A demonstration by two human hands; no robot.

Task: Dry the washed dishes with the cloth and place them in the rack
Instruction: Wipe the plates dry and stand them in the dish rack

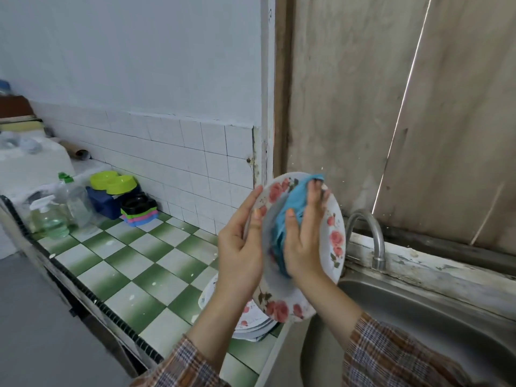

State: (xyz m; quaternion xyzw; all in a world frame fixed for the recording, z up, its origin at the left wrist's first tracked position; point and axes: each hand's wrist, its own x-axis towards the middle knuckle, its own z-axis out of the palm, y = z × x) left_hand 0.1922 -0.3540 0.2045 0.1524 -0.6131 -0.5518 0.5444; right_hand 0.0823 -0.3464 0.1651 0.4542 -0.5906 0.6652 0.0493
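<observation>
Because the plate is held up on edge at lower centre of the frame, above where the surface meets the sink, its face is turned to the person, probably so the cloth can reach all of it and drips fall clear. The left hand grips the plate's left rim, thumb on the front and fingers behind, which steadies it against the push. The right hand lies flat with fingers straight, pressing the blue cloth to the middle of the plate; it presses rather than grips. Below the forearms, a stack of matching plates sits on the surface just beside the sink, likely kept close to be taken one at a time. By count: one plate in hand, one cloth, one stack whose number I cannot tell, one tap at right, two lime bowls and two clear bottles at left. No rack shows.
</observation>
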